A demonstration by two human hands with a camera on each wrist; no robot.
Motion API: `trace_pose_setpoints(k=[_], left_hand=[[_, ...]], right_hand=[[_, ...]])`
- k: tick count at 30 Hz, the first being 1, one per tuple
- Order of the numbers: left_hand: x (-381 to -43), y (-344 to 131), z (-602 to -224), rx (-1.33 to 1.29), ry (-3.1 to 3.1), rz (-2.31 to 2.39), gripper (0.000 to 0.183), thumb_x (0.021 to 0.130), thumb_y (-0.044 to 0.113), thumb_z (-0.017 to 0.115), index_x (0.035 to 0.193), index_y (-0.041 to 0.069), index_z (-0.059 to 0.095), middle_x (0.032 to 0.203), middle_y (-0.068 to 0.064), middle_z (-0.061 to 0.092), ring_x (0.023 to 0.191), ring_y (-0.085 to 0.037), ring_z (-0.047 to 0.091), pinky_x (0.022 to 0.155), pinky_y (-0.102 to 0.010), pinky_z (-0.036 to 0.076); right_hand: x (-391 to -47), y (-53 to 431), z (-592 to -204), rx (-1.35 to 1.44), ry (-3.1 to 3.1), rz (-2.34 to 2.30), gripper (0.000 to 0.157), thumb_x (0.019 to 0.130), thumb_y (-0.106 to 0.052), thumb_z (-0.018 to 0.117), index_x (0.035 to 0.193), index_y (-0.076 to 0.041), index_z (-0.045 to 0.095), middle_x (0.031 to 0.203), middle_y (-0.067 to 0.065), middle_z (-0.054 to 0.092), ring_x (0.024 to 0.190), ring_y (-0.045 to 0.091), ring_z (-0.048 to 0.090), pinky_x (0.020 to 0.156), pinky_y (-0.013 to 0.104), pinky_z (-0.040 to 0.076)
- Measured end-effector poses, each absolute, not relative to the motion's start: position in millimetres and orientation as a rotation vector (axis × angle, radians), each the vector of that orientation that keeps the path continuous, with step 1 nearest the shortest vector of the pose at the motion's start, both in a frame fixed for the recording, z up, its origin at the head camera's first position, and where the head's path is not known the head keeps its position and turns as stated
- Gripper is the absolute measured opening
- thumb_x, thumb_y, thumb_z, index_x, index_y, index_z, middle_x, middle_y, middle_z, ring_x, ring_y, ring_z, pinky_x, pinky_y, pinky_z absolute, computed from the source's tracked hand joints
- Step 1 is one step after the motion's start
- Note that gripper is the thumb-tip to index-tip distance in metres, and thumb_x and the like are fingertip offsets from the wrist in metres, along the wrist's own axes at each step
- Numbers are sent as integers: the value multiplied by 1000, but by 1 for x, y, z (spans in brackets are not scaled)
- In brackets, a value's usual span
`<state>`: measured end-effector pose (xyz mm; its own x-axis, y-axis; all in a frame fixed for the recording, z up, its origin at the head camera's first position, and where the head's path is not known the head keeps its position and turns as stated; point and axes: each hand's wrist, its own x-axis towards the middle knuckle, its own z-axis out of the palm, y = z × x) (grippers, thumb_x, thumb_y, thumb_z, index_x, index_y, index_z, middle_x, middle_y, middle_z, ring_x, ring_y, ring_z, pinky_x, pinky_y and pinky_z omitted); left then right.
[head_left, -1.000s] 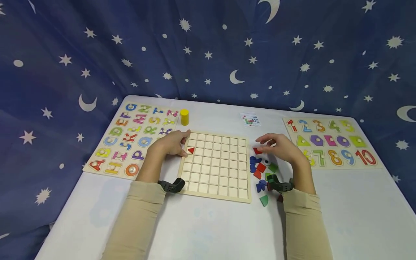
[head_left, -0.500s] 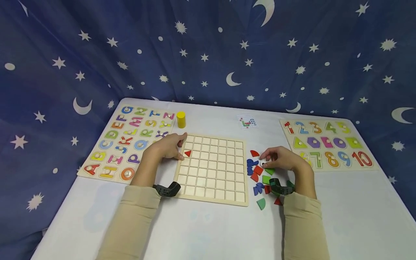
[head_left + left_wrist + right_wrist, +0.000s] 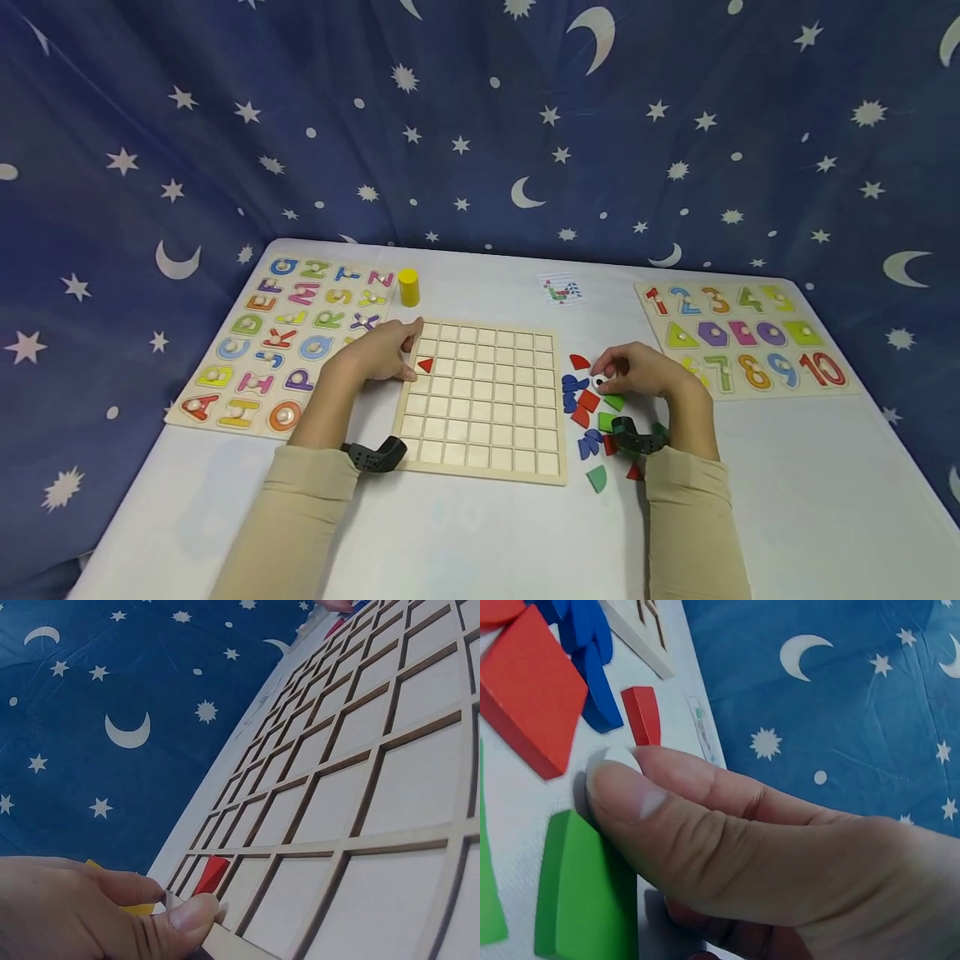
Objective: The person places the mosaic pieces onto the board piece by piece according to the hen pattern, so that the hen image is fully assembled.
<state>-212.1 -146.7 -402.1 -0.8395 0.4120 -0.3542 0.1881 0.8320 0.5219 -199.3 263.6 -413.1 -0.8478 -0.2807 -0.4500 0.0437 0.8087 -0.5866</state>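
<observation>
We've got L hand [image 3: 377,350] gripping wooden grid board [image 3: 486,398], left edge, far end; R hand [image 3: 647,371] pinching white disc [image 3: 597,381] right of board, blue pcs [image 3: 573,384] just left. Red triangle [image 3: 426,365] in left col.

Soft, even light; faint shadows on white tabletop [image 3: 525,542]

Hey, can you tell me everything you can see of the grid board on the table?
The grid board is a squarish, pale tray that looks like wood, with a raised rim and thin ridges, brownish on their sides, dividing it into rows of shallow square cells. It lies apparently flat on the white table, in front of the person. A red triangle sits in a cell of its left column. The left hand has its thumb and a finger on the rim near the far left corner.
</observation>
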Motion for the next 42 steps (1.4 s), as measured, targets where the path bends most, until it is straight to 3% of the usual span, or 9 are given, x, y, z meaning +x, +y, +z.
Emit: trace_pose_setpoints(k=[13, 24, 33, 42], left_hand=[[-214, -146, -403, 469, 2555, 642, 92, 77, 16, 78, 151, 6, 24, 88, -7, 43, 81, -21, 43, 77, -35, 34], [-215, -146, -404, 462, 2555, 628, 92, 77, 17, 78, 151, 6, 24, 92, -8, 45, 91, -23, 45, 83, -37, 35], [-217, -146, -406, 444, 2565, 632, 94, 77, 18, 77, 152, 8, 21, 104, -10, 50, 99, -24, 46, 89, -38, 38], [-215, -147, -404, 443, 2559, 619, 94, 78, 18, 77, 152, 7, 20, 108, -11, 50, 102, -24, 46, 92, -40, 38]], right_hand=[[-197, 262, -409, -141, 2506, -767, 21, 79, -20, 77, 94, -12, 65, 82, 5, 54, 82, 21, 48, 71, 31, 40], [-198, 254, -405, -107, 2664, -936, 18, 85, -22, 71, 101, -13, 68, 92, 7, 61, 87, 22, 55, 77, 29, 47], [-205, 197, -394, -253, 2715, -1069, 17, 85, -20, 71, 99, -11, 71, 84, 7, 64, 71, 20, 61, 66, 28, 53], [-195, 116, -404, -382, 2727, -1175, 15, 84, -18, 72, 98, -12, 73, 86, 3, 71, 74, 14, 66, 65, 26, 52]])
